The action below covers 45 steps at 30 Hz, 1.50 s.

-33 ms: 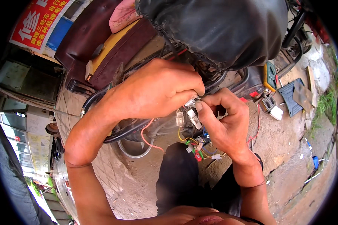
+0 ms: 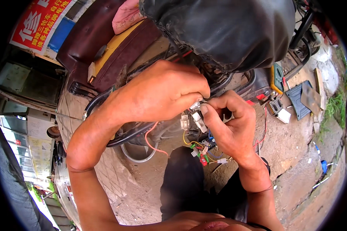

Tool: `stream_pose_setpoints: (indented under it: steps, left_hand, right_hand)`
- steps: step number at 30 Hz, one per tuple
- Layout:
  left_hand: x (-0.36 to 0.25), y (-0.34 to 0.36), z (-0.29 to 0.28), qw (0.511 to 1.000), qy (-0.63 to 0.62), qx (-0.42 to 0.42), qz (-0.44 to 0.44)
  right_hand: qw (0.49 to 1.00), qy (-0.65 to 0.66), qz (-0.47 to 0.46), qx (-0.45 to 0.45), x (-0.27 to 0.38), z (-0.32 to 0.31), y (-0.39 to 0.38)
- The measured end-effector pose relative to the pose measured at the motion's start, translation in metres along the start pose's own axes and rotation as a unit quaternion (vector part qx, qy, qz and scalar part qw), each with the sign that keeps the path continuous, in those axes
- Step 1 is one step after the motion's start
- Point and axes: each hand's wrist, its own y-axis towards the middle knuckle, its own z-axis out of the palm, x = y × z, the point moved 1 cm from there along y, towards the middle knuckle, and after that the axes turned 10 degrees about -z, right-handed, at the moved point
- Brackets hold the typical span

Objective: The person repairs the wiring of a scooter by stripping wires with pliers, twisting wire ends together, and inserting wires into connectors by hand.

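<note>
L hand (image 2: 169, 92), ctr of frame, comes over from the left w/ thumb + index tip together, clamped on a small whitish connector (image 2: 196, 105); its other fingers are curled in. R hand (image 2: 231, 119), just right of ctr, has thumb + forefinger pinched on the same pc from the other side, rest of fingers bent. So the connector sits mid-frame, btwn both sets of fingertips; exact grip pts partly hidden.

Just below it, 2 more white plugs hang: left plug (image 2: 185, 122) approx upright, right plug (image 2: 199, 122) tilted, near R thumb. Lower still, a wire bundle (image 2: 206, 150) w/ green, red + white ends, beside the dark trouser knee (image 2: 181, 169). Orange wire (image 2: 148, 136) curves down under L wrist, left of ctr.

Blk cover (image 2: 227, 30) fills top ctr; maroon seat (image 2: 79, 38) w/ pink cloth (image 2: 126, 17) upper left. Red sign (image 2: 38, 25) in far upper-left corner. Yellow-edged meter (image 2: 277, 78) at upper right, dk tray (image 2: 298, 100) near it, right side.
</note>
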Motion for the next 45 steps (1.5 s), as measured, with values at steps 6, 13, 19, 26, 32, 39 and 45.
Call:
stream_pose_setpoints:
  steps: [6,13,19,26,32,39,45]
  left_hand:
    - [0.003,0.003,0.003,1.000,-0.010,0.008,-0.007]
    - [0.007,0.002,0.003,0.999,-0.003,0.034,0.026]
    - [0.010,0.004,0.023,0.997,0.021,-0.021,0.070]
    - [0.010,0.004,0.032,0.993,-0.002,-0.091,0.077]
    - [0.005,0.005,0.035,0.992,-0.020,-0.114,0.042]
    - [0.004,0.009,0.037,0.993,-0.020,-0.113,0.025]
    - [0.001,0.008,0.030,0.994,-0.052,-0.091,-0.035]
  right_hand:
    - [1.000,-0.005,0.011,0.004,0.000,-0.001,-0.001]
    - [1.000,-0.007,0.017,0.021,0.004,-0.001,-0.003]
    - [1.000,-0.026,-0.016,0.007,-0.002,-0.001,-0.005]
    - [0.997,-0.063,-0.045,0.007,0.001,-0.005,-0.003]
    - [0.999,0.009,0.012,-0.042,0.001,-0.010,-0.004]
    - [0.989,-0.061,-0.130,-0.040,-0.014,-0.008,0.001]
    - [0.986,-0.066,-0.145,-0.039,-0.012,-0.006,0.001]
